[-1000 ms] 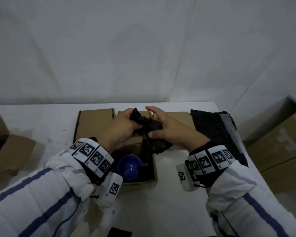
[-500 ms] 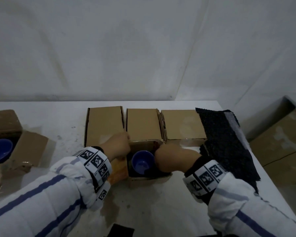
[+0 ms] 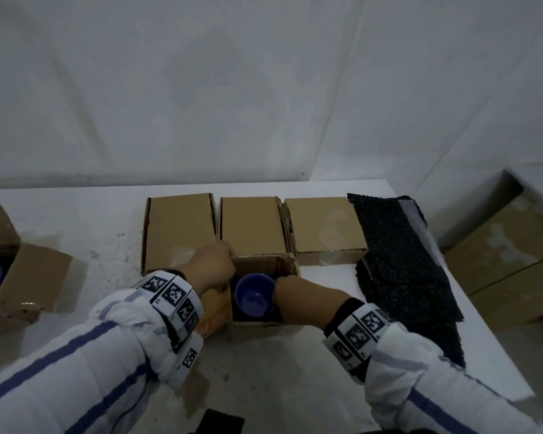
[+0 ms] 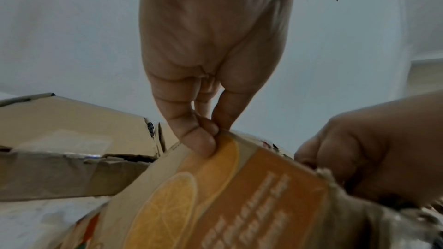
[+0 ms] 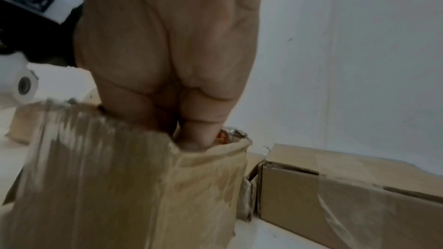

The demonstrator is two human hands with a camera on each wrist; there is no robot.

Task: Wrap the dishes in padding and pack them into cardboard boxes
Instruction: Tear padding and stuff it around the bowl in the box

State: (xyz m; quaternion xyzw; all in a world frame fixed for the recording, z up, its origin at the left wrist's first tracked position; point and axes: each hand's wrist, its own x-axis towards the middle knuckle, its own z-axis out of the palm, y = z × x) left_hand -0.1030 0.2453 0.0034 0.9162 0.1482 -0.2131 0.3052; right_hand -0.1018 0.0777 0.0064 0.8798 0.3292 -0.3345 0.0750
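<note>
Blue cup (image 3: 254, 296) sits upright inside open cardboard box (image 3: 264, 330), mid-desk toward the front edge. L hand (image 3: 212, 270) pinches the box's orange-printed flap (image 4: 239, 186). R hand (image 3: 298, 297) reaches into the box beside cup; fingers hidden, grip can't tell. Black padding (image 3: 398, 255) lies at right edge.

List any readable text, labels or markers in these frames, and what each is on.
No text can be read.
Orange flap of the open box, pinched by the left hand: pale printed lines, too blurred to read.
Wristbands: black-and-white square code markers, no words.
Closed boxes: plain, only clear tape.
</note>
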